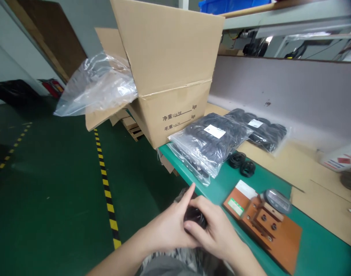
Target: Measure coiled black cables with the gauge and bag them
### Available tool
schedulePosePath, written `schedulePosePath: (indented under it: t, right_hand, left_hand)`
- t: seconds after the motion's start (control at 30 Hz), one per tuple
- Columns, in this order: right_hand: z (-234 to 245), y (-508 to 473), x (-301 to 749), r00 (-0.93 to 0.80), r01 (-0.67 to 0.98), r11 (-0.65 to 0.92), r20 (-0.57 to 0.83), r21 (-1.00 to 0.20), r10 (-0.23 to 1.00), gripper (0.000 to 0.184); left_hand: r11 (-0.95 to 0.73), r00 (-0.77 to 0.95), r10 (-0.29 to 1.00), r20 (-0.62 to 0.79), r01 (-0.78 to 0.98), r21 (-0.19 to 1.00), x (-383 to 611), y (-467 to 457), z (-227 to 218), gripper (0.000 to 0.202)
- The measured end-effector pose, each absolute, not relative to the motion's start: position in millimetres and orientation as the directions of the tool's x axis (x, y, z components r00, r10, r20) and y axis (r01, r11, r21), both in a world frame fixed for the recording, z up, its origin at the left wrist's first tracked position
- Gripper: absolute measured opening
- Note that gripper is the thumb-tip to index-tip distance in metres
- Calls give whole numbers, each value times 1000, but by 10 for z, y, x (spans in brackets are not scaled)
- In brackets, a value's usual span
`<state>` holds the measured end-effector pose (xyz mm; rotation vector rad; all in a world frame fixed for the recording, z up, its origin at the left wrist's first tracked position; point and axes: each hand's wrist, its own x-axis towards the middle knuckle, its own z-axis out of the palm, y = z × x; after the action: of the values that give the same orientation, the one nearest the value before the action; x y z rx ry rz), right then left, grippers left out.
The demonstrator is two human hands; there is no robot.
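Note:
Close to my body, below the bench edge, both hands are wrapped around a bundle of glossy black rings. My left hand cups it from the left, thumb pointing up and away. From the right, my right hand curls its fingers over the top, its thumb pressing the near side. Much of the bundle is hidden by my fingers. Two similar black ring bundles lie on the green bench mat. Beside my right hand is an orange-brown gauge fixture carrying a digital dial gauge.
An open cardboard box stands at the bench's far end, clear plastic liner spilling out leftward. Labelled clear bags of black rings lie before it. A white bottle stands at right. Green floor with striped tape lies left.

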<state>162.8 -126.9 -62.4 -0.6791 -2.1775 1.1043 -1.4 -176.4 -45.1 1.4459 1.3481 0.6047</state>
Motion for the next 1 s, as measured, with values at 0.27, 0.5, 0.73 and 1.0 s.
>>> schedulePosePath:
  t: [0.27, 0.5, 0.73, 1.0]
  right_hand:
    - [-700, -1206, 1486, -420, 222, 171, 64, -960, 905, 30]
    - [-668, -1102, 1386, -353, 147, -37, -87, -989, 932, 50]
    - [-667, -1063, 1322, -365, 123, -78, -119, -989, 923, 52]
    - [-652, -1060, 1326, -496, -11, -251, -213, -968, 842, 55]
  left_hand:
    - [104, 132, 971, -201, 522, 847, -80, -1804, -463, 105]
    - [-236, 207, 968, 143, 552, 800, -110, -1795, -468, 73]
    - [-203, 82, 977, 196, 630, 750, -36, -1774, -505, 67]
    - [77, -207, 978, -19, 275, 958, -188, -1606, -616, 39]
